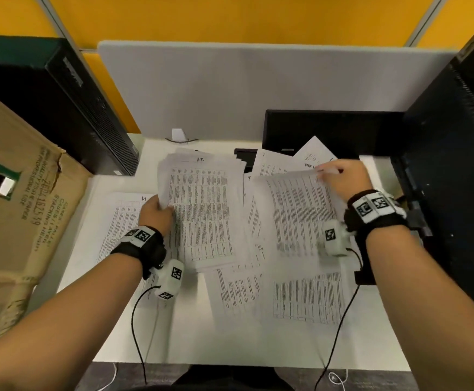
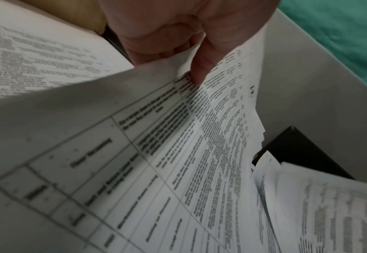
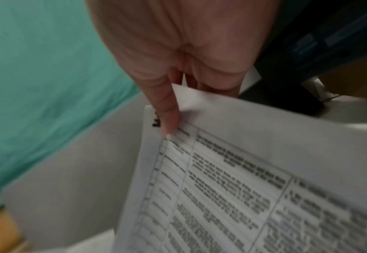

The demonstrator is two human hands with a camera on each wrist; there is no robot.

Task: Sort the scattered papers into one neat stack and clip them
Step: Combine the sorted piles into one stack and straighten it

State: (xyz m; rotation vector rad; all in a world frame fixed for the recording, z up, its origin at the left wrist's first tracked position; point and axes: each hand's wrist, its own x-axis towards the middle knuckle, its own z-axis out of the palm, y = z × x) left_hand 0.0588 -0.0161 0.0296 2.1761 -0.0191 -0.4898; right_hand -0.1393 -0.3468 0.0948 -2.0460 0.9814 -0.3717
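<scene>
My left hand [image 1: 158, 210] grips the left edge of a thick stack of printed sheets [image 1: 202, 210], lifted off the white desk [image 1: 123, 328]; in the left wrist view the thumb [image 2: 199, 68] lies on the top page [image 2: 156, 162]. My right hand [image 1: 340, 176] pinches the far corner of a single printed sheet [image 1: 300, 215] and holds it raised. The right wrist view shows the thumb [image 3: 167, 116] pressed on that sheet [image 3: 243, 188]. More loose pages lie around: one on the left [image 1: 123, 218], some below [image 1: 258, 292] and some at the back [image 1: 280, 162]. A binder clip [image 1: 181, 136] stands at the rear.
A cardboard paper box [image 1: 18, 215] and a dark computer case [image 1: 69, 108] stand at the left. A black monitor [image 1: 455, 165] and a black base [image 1: 328, 131] are at the right. A grey divider panel [image 1: 258, 86] closes off the back. Cables hang from both wrists.
</scene>
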